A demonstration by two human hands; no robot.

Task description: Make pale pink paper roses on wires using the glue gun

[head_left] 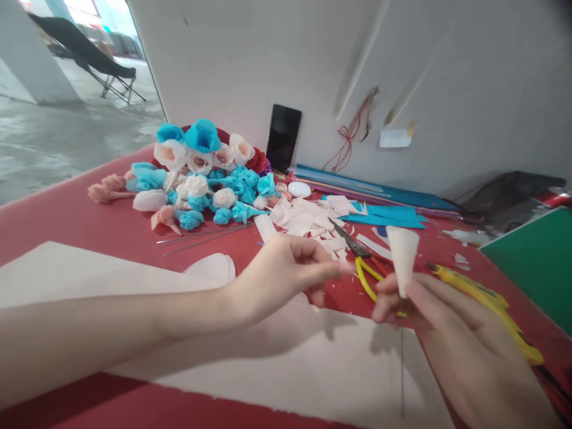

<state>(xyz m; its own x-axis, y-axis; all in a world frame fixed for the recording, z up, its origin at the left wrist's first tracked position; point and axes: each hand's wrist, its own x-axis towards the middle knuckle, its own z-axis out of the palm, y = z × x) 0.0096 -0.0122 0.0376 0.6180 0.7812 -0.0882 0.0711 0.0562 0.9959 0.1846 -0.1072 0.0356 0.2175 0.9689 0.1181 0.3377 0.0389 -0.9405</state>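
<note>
Pinching a cream paper cone (403, 253) by its narrow end, your right hand (465, 333) is also holding a thin dark metal wire (403, 375) that is poking out below. The grip is small and closed, with your thumb and fingers pressing around the cone's bottom. If you are squeezing too hard, the thin paper could crumple. If you are pinching too softly, the cone could twist or slip on the wire. The wire's low end is hanging free, so a bump could tip everything. The cone's wide end is pointing up, and its long middle line is standing nearly straight, about in line with the wire. Your left hand (283, 271) is hovering apart from the cone, thumb and fingers bending close together; the tips are blurring, so I cannot tell if they are holding anything. Beyond your hands, dark-bladed scissors (351, 240) are lying beside pale paper scraps (299, 215), and blue, white and pink paper flowers (203, 187) are sitting in a heap.
</note>
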